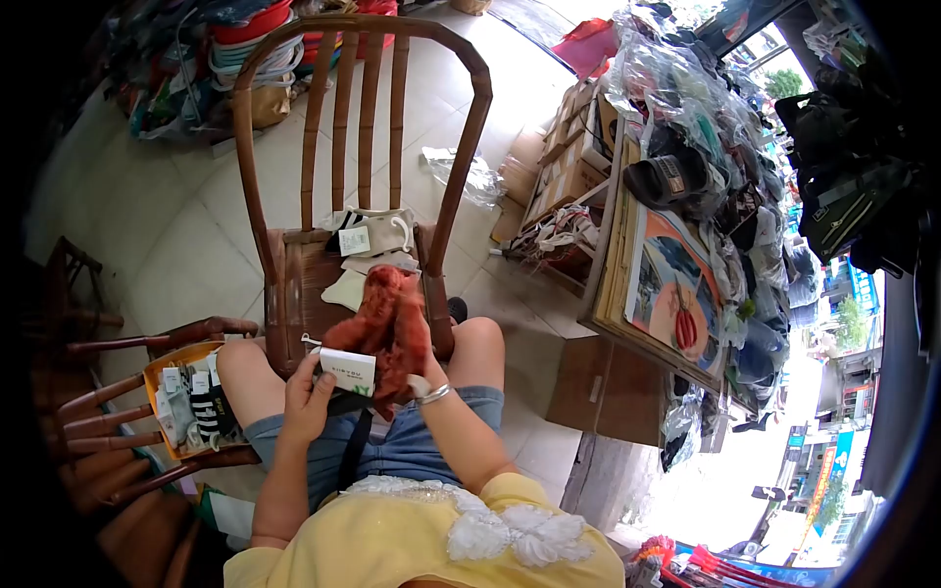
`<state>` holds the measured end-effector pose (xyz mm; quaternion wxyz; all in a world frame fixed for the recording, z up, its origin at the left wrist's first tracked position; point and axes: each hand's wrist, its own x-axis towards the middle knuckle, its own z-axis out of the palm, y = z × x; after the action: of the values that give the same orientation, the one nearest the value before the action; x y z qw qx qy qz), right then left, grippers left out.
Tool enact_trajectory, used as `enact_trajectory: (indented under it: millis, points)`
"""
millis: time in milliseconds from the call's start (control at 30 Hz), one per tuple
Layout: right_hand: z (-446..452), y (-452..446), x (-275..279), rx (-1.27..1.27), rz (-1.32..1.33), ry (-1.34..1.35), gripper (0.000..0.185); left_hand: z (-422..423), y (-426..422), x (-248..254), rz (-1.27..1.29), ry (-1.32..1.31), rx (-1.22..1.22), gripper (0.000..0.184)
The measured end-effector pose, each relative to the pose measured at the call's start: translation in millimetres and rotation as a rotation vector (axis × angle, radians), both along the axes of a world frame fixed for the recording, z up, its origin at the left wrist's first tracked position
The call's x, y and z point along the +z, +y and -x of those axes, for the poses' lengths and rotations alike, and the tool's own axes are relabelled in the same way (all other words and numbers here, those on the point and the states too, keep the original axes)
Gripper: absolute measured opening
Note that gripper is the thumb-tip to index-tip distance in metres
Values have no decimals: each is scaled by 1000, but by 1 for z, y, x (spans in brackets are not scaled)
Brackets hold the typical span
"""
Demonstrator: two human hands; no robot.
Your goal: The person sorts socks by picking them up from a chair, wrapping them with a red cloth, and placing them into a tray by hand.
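My left hand (308, 400) grips a white cardboard label (349, 371) with dark print, thumb on its face; a small hook sticks out at its upper left corner. A rust-red soft cloth (380, 312), blurred, rises behind the label over my lap; its exact kind is unclear. My right hand (420, 365), with a bracelet at the wrist, is closed at this cloth, its fingers mostly hidden. Ahead, on the seat of a wooden chair (319, 284), lie cream and beige sock-like pieces (382, 233) with a white tag.
At my left, an orange-rimmed box (162, 431) holds several tagged socks beside another wooden chair (108, 421). To the right stands a table (627, 245) loaded with caps and plastic bags, with red-handled scissors (684, 323) on it. Cardboard boxes (588, 382) are under it.
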<state>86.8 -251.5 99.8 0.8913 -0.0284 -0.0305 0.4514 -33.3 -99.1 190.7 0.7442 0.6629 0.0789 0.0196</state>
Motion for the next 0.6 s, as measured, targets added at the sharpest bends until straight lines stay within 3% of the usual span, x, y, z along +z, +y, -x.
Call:
enact_trajectory:
  millis: [33,67,100,133,200,233,267,367,400,433,500,567,600]
  points:
    - [21,-2,44,-38,237,155,53,-5,-3,8,17,-1,45,20]
    - [43,-3,91,-71,476,307,52,-13,-6,4,-187,-52,83,19]
    - [49,7,44,-173,462,-75,47,-19,-12,-8,-390,-102,119,18]
    - [55,17,-3,-336,441,-405,43,-17,-7,-54,-280,19,270,17]
    - [64,42,53,-360,423,-254,37,-30,-17,-40,-289,-142,358,19]
    - [74,49,55,-386,602,-150,36,-32,-17,-36,-323,-179,345,21]
    - [83,44,50,-432,625,-209,31,-37,-15,-39,-323,-176,347,21]
    - [115,36,86,-315,1186,-613,42,-52,-3,-58,79,-38,442,26]
    - [119,42,83,-487,1019,-805,48,-57,5,-63,274,8,446,25]
    - [126,44,74,-548,1023,-886,46,-60,8,-65,466,44,424,25]
    - [127,48,63,-536,1004,-762,43,-58,10,-68,736,102,356,24]
    - [102,49,67,-619,1157,-1273,40,-47,-4,-64,783,118,290,24]
    - [89,50,85,-733,1240,-1401,39,-39,-9,-57,746,131,248,24]
